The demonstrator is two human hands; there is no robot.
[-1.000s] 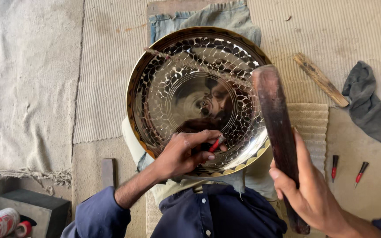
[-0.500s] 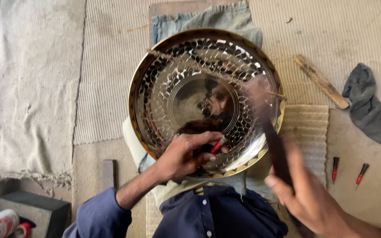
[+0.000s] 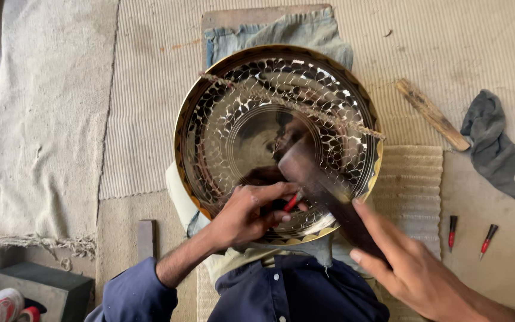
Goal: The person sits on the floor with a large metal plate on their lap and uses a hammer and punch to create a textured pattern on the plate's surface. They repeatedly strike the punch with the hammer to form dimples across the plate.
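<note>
While your left hand (image 3: 248, 211) pinches the red-handled punch (image 3: 291, 203) against the near inner wall of the brass bowl (image 3: 222, 125), your right hand (image 3: 415, 268), closed round the wooden mallet (image 3: 323, 191), angles its long axis up-left, head just beside the punch

Open matting left of the hammered metal dish (image 3: 222, 119). Blocked on the right by a wooden stick (image 3: 431, 114), grey rag (image 3: 490, 143) and two red-tipped punches (image 3: 469, 234).

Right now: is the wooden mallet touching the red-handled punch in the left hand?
Cannot tell. In the head view the mallet is motion-blurred over the brass plate, its head near the punch held by the left hand; no plain contact or gap.
</note>
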